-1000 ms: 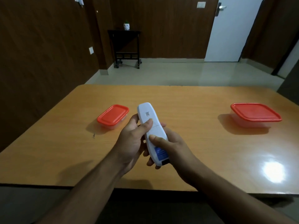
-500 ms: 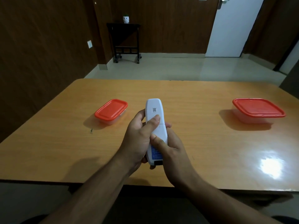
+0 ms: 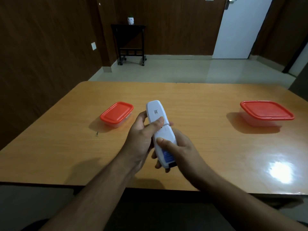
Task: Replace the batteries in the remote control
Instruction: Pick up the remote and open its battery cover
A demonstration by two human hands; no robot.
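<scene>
From the head camera, a white remote control [image 3: 160, 130] is held back-side up above the near middle of the wooden table [image 3: 191, 100], gripped by both hands. The left hand [image 3: 141, 139] wraps around its upper half with the thumb pressed just below a small code sticker, while the right hand [image 3: 181, 150] curls around the lower half, its thumb lying on the back cover. On the table, a small red-lidded box [image 3: 116, 113] sits left of the remote, and a larger red-lidded box [image 3: 266, 112] sits well apart to its right.
</scene>
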